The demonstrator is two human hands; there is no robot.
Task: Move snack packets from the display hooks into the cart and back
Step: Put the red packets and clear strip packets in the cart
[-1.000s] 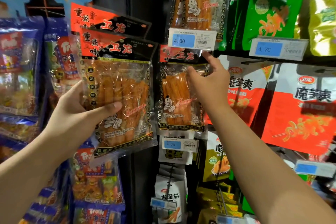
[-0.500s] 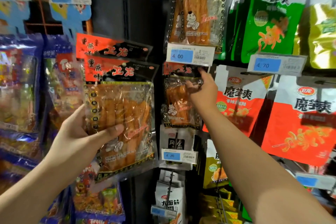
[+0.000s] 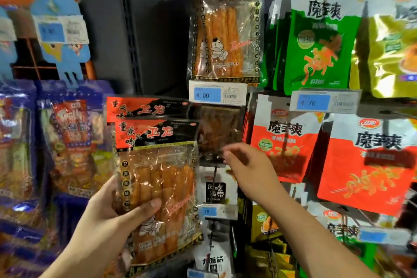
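The left hand's (image 3: 103, 221) fingers, with the thumb across the front, grip two snack packets (image 3: 162, 183), one stacked behind the other, held up beside the blue bags (image 3: 74, 142). The right hand's (image 3: 250, 169) fingers (image 3: 232, 151) are loosely bent and grip nothing. Half a second ago they pressed on the hanging packet (image 3: 217, 128) under the 4.00 price tag (image 3: 216, 95); now the hand sits lower, off it. Motion smears those fingertips, and the hanging packet is dim, its print unreadable.

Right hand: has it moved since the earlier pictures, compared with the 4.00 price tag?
Yes. The right hand has dropped lower: its fingertips were just under the 4.00 price tag, and now a clear gap separates them.
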